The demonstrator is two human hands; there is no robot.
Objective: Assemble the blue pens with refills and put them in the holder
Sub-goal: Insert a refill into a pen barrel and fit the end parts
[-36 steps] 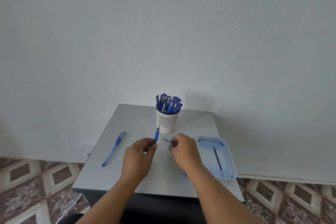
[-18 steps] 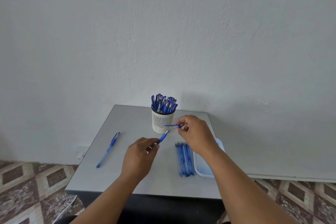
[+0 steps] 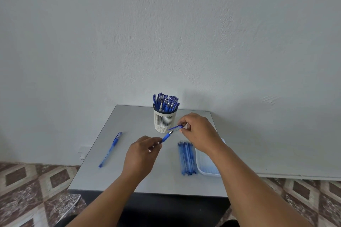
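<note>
grey table (image 3: 132, 155), left grip (image 3: 141, 155) clamped on pen (image 3: 166, 137), tip beside seemingly cap-pinching right grip (image 3: 198, 131)

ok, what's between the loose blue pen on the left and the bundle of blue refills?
Head view: the left hand, holding a blue pen; otherwise bare grey table.

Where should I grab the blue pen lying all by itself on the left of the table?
Pinch the pen at mid-barrel, coming straight down from above. It lies flat on the table with bare space either side, so fingers fit across its thin width.
</note>
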